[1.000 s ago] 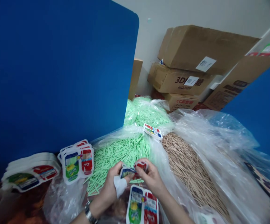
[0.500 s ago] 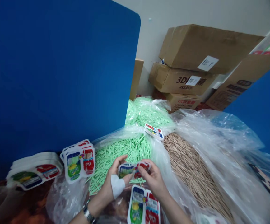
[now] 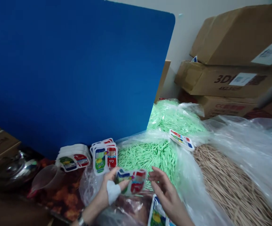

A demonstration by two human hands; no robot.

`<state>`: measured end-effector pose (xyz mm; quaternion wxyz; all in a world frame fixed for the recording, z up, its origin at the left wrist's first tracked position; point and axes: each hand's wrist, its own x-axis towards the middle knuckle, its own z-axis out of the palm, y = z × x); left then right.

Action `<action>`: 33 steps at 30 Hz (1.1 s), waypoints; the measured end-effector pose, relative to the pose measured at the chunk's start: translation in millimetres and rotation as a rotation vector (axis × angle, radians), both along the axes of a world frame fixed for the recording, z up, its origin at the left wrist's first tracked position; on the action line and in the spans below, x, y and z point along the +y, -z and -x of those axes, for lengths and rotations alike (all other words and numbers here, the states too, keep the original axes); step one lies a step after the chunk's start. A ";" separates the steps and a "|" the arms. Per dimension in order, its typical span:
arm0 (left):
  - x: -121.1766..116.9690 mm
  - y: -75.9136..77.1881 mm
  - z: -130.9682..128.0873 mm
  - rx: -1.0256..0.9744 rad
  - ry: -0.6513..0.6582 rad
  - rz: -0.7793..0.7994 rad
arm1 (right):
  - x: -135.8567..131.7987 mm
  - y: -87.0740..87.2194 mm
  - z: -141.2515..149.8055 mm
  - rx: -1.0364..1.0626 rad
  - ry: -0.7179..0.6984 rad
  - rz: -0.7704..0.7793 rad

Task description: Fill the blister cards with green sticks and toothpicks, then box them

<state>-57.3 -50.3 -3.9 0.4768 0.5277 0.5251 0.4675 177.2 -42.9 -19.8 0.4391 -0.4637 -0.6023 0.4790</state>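
Observation:
My left hand [image 3: 110, 185], with a white patch at the base of the thumb, grips a two-part pack [image 3: 137, 180] printed with green-blue and red labels; it is blurred. To its right, my right hand [image 3: 166, 193] has its fingers apart and holds nothing. Partly hidden under the right forearm lies a similar pack [image 3: 156, 216]. Behind the hands, thin green sticks [image 3: 147, 155] fill a clear plastic bag. Left of them, several Sprite and Cola packs [image 3: 100, 158] lean in a loose pile, beside a neat stack of packs [image 3: 73, 158].
Brown sticks [image 3: 225, 179] lie in a bag at right. Another pack [image 3: 181, 139] rests on the plastic between the bags. A blue panel [image 3: 79, 72] stands behind, cardboard boxes [image 3: 239, 78] at the back right. A shiny metal pot [image 3: 13, 168] and clear scoop-like container [image 3: 45, 179] are at left.
My right hand has let go of the pack and moved off to its right, fingers opening. The left hand keeps the pack. My view has turned left, bringing the metal pot into sight.

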 end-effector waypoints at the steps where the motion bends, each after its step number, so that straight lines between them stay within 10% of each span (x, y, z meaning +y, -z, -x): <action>1: 1.7 1.0 16.1 0.025 -0.044 -0.001 | 1.9 0.7 -2.3 -0.046 -0.013 -0.022; 6: 26.0 16.3 81.8 0.375 -0.293 -0.085 | 17.2 -0.1 -27.6 -0.566 -0.187 -0.174; 12: 41.9 39.0 89.6 1.138 -0.562 -0.355 | 3.1 12.2 -58.5 -1.360 -0.291 -0.043; 22: 39.5 23.0 69.2 1.125 -0.577 -0.496 | -13.2 32.2 -87.2 -1.202 -0.246 0.033; 28: 23.6 11.5 -11.5 0.811 -0.139 -0.732 | -17.8 41.3 -89.9 -0.994 -0.121 -0.046; 33: -9.7 29.8 -81.8 0.567 0.360 -0.375 | -22.1 29.8 -95.4 -1.103 -0.091 -0.086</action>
